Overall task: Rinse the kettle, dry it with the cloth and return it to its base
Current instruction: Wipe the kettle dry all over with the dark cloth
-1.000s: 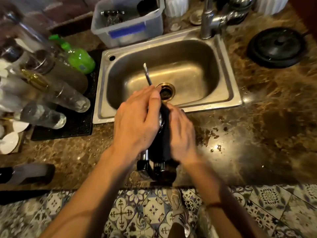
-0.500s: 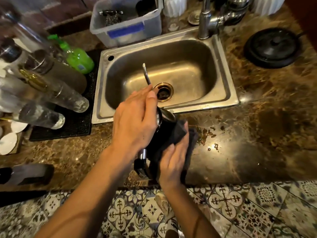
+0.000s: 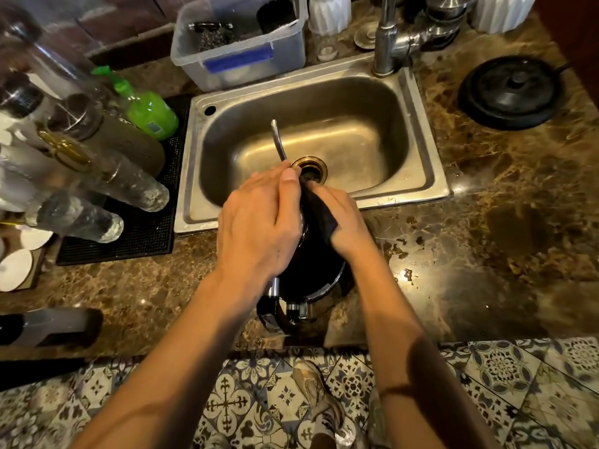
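A black gooseneck kettle [image 3: 311,270] stands on the counter just in front of the sink, its thin steel spout [image 3: 278,139] pointing over the basin. My left hand [image 3: 259,222] lies over its top and left side and grips it. My right hand [image 3: 345,222] presses a dark cloth [image 3: 319,212] against the kettle's upper right side. The kettle's handle fittings show at the near side, below my left wrist. The round black base [image 3: 510,92] sits on the counter at the far right, apart from the kettle.
The steel sink [image 3: 421,131] has a tap [image 3: 387,37] at its back right. A black mat [image 3: 142,234] at the left carries glass bottles and a green soap bottle [image 3: 149,113]. A clear plastic tub [image 3: 240,50] stands behind the sink. Water spots lie on the counter right of the kettle.
My right hand moved the cloth from the kettle's lower right side up to its upper right side near the rim. My left hand kept its hold on top.
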`<action>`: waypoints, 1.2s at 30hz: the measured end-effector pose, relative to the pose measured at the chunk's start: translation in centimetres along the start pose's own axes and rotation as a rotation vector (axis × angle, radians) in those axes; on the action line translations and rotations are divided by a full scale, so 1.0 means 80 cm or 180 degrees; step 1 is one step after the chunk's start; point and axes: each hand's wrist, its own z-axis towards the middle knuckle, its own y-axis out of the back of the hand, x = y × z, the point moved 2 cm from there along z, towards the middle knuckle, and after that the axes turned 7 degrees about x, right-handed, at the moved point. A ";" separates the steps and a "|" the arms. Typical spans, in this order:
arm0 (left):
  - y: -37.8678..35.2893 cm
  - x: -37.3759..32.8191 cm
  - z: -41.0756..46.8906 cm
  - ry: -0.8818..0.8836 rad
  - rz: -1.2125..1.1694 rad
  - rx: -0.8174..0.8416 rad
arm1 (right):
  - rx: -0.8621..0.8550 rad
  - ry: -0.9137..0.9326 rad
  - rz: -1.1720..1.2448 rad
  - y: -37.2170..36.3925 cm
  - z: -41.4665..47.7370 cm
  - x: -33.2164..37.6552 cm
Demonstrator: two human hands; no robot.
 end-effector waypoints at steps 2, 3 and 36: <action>-0.001 0.000 0.000 -0.0018 0.0029 -0.0009 | -0.0722 0.0218 -0.0473 -0.026 -0.037 -0.006; -0.001 0.001 -0.001 -0.0021 0.0015 -0.0023 | -0.1128 0.0201 -0.0226 -0.048 -0.059 -0.008; 0.001 -0.003 -0.002 -0.0121 0.0154 -0.0202 | -0.0002 -0.0283 -0.0404 -0.001 -0.016 0.045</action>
